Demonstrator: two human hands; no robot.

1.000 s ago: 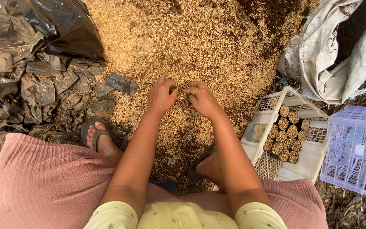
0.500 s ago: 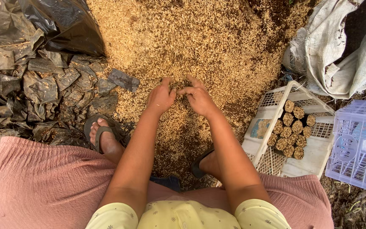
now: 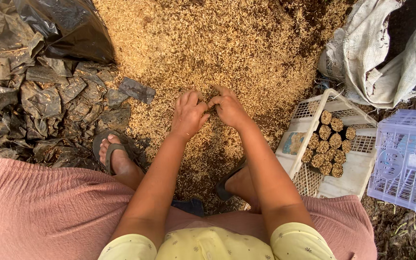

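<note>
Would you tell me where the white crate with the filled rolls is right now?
In the head view, the white crate sits on the ground at the person's right, just beside the right hand, between the husk pile and the empty lavender crate.

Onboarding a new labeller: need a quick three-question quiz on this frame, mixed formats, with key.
1. True or false: both hands are pressed together over the husk pile.
2. Where do the filled rolls sit? A) white crate B) lavender crate C) black sheet
3. Fill in: the woven sack lies at the top ____ of the view.

Key:
1. True: left hand and right hand meet, fingers curled; what they pinch is hidden.
2. A, the white crate; the lavender crate holds none.
3. right.
</note>
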